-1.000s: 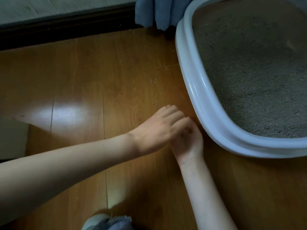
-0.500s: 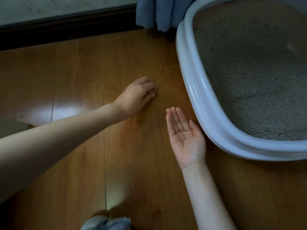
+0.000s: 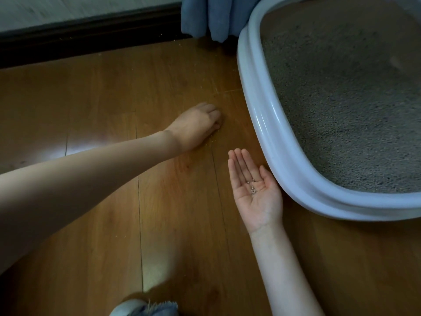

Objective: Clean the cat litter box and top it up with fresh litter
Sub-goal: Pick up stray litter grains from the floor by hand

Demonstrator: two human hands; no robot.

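The white litter box (image 3: 262,115) stands on the wooden floor at the right, filled with grey litter (image 3: 341,110). My left hand (image 3: 196,125) is down on the floor left of the box, fingers curled over spilled litter grains (image 3: 213,139); its fingertips are hidden. My right hand (image 3: 257,201) lies palm up beside the box's rim, fingers straight, with several small grains (image 3: 252,189) resting in the palm.
A blue cloth (image 3: 214,17) hangs at the top, touching the floor by the box's far corner. A dark baseboard (image 3: 91,35) runs along the wall at the back. A pale blue frayed item (image 3: 145,309) shows at the bottom edge.
My left hand left my right palm, moved up to the spilled grains on the floor and curled tighter there. My right hand turned palm up and stays beside the box.
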